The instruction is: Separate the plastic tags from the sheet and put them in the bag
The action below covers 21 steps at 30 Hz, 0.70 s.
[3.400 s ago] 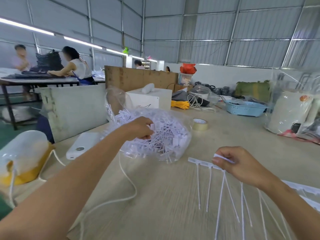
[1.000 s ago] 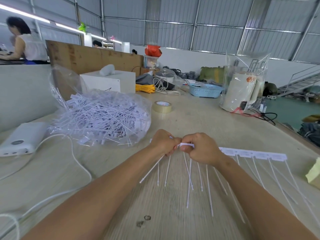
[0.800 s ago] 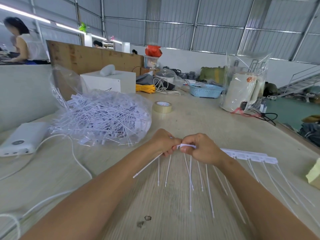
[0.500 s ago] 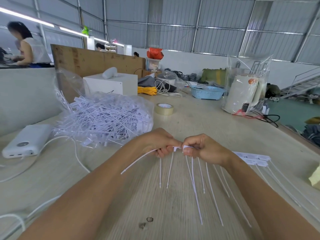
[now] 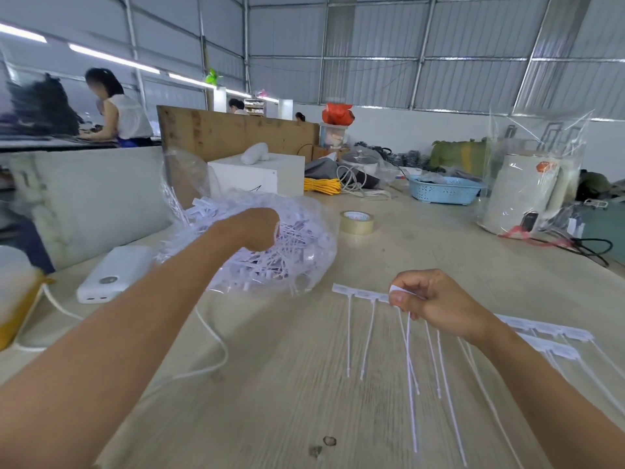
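The sheet of plastic tags (image 5: 368, 296) is pinched at its top strip by the curled fingers of the right hand (image 5: 436, 304), its thin tails hanging down over the wooden table (image 5: 287, 384). At about ten o'clock from that hand, the clear bag (image 5: 304, 262) heaped with loose tags is reached over by the left hand (image 5: 252, 228); its fingers are curled, but what they hold cannot be told. More tag strips (image 5: 554, 336) lie at four o'clock.

Tape roll (image 5: 356, 222), power bank (image 5: 113, 274), blue basket (image 5: 444, 189) on wooden table (image 5: 304, 384).
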{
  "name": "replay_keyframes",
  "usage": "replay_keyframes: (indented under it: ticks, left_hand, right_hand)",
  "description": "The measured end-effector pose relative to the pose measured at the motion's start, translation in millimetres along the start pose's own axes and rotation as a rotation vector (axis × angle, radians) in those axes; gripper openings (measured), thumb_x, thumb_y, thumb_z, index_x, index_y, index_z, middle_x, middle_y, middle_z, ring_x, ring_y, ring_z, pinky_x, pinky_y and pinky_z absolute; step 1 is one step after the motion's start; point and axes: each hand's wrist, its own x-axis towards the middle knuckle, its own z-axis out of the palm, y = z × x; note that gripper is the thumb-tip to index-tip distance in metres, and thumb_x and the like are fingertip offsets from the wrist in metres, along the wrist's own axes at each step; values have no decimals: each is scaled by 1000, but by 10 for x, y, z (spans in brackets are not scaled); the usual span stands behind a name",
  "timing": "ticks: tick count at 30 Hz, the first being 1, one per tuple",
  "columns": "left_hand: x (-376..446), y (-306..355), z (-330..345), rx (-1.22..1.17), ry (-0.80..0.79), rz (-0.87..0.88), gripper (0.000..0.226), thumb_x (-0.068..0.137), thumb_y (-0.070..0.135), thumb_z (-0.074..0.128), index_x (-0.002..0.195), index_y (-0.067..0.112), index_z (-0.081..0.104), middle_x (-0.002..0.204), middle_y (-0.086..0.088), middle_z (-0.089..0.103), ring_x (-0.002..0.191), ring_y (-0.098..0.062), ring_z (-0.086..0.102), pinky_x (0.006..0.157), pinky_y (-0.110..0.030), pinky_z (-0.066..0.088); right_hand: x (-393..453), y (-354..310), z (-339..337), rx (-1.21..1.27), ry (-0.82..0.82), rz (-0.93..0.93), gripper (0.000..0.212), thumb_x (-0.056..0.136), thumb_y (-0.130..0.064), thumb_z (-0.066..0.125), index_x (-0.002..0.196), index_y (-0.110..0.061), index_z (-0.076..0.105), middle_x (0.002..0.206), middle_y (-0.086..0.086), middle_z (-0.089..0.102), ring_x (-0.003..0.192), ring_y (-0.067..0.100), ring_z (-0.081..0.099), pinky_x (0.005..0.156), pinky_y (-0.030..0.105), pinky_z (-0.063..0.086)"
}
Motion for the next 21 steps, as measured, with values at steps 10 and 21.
replay_keyframes:
  ticks: [10,21]
  left_hand:
    - [448,151,603,362,385,192,60,80,-13,49,135,9,40,120,-14,51,115,-28,46,82,-37,47]
    - [-84,606,227,586,-27,-62,44,93,9,48,136,3,40,139,-17,37,130,-33,35,106,-45,33]
  right_hand:
    - [26,99,7,-31,-29,24,27,88,-4,60,64,-16,62,62,4,53,51,8,47,53,21,42]
    - [14,89,13,5,32,40,15,87,-12,64,74,-17,70,72,-5,63,48,4,50,52,19,44]
